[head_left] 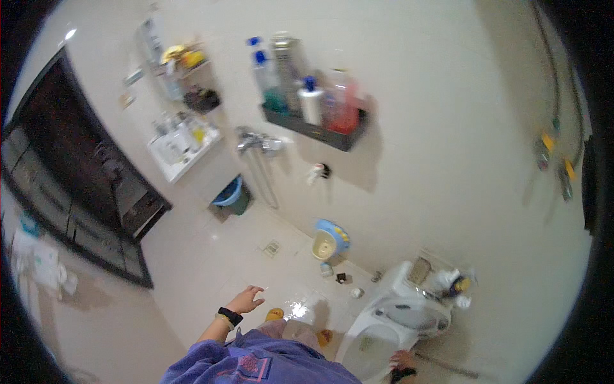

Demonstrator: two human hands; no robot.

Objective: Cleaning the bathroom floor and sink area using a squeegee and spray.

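My left hand hangs over the tiled floor with its fingers apart and nothing in it. A black band circles that wrist. My right hand, also with a dark band at the wrist, is beside the right edge of the white toilet. Its fingers are blurred, and I cannot tell whether it touches the rim or holds anything. The toilet's lid is raised and the bowl shows. A thin pale rod runs off to the right near that hand; whether the two are joined is unclear.
A blue child's potty and small items stand by the wall. A dark shelf carries bottles. Left of it are a shower mixer, a white sink, a bucket and a dark-framed door. The floor shines wet near my yellow slippers.
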